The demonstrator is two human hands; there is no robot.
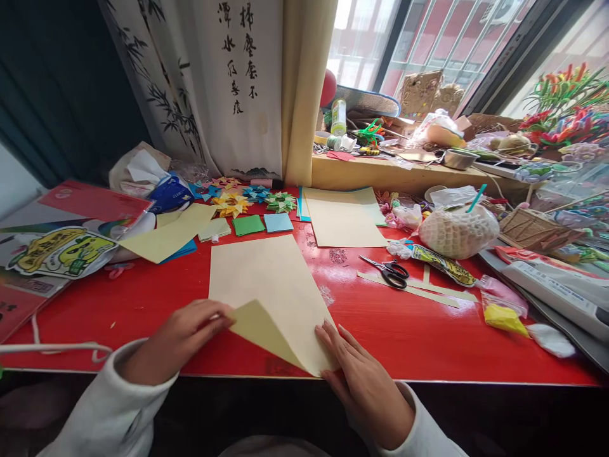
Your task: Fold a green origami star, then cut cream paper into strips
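One lifted corner (259, 325) looks pinched tight in my faraway left hand (196, 330), the cream sheet (266, 270) stretching from it to my flat, spread right hand (354, 371), so I think I'm folding, which needs edges matched before pressing.

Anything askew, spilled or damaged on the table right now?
No spill or damage stands out. Slightly untidy: right of the large cream sheet, the scissors lie among loose paper strips, one handle overlapping a strip. At left, a yellow sheet sits askew over blue paper.
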